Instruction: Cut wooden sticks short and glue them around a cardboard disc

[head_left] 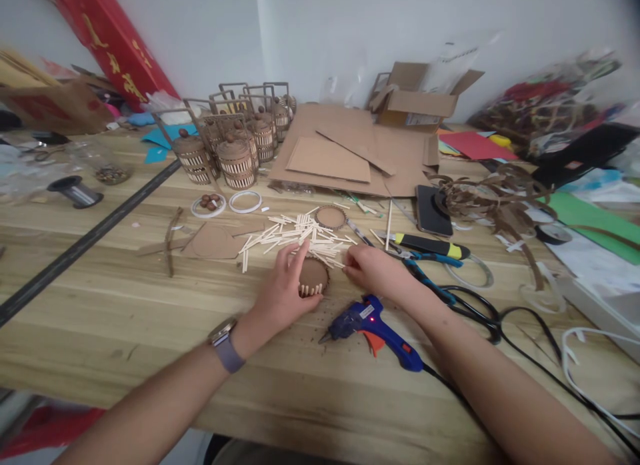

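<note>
A round brown cardboard base (314, 273) has short pale sticks standing along its near edge. Around its left side curves my left hand (286, 288), thumb at the near rim and fingers at the far side. My right hand (367, 268) is closed at the right end of a loose pile of pale wooden sticks (300, 235); what its fingertips pinch is too small to make out. Below it lies a blue glue gun (377, 325) with a red trigger and a lit red light. A second round base (331, 217) rests beyond the pile.
Small woven lidded baskets (237, 162) stand at the back left, beside flat cardboard sheets (327, 160). To the right are a phone (434, 210), a yellow-black cutter (430, 246), pliers (425, 278) and black cables. White rings (245, 202) lie left of centre.
</note>
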The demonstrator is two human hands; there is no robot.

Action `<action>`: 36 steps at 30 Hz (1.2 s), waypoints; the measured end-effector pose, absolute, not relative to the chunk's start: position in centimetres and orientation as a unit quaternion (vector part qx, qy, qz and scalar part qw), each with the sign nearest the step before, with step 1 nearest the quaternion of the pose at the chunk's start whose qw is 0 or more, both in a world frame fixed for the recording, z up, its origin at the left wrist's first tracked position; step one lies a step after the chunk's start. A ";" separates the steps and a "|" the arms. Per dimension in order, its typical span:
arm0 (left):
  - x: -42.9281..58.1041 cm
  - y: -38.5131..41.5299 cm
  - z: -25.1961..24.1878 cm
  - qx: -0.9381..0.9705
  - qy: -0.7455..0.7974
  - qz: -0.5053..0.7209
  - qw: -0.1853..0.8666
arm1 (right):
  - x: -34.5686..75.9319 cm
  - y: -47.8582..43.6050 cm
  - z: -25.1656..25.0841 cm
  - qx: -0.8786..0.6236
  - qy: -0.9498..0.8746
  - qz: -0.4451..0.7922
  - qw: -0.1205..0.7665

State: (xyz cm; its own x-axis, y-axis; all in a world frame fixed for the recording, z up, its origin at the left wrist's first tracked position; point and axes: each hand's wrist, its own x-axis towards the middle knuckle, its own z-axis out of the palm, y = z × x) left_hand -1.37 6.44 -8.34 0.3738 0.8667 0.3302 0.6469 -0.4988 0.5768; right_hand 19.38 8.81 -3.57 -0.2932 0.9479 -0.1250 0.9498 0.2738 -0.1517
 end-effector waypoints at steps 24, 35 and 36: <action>-1.4 6.5 -8.3 0.808 0.468 0.301 0.194 | 19.0 6.8 -0.8 0.481 0.865 -0.142 -0.007; -1.4 6.5 -8.3 0.808 0.467 0.307 0.187 | 18.5 7.2 -3.0 0.458 0.827 -0.283 -0.158; -1.4 6.5 -8.3 0.809 0.466 0.307 0.186 | 18.4 7.1 -3.0 0.461 0.826 -0.284 -0.159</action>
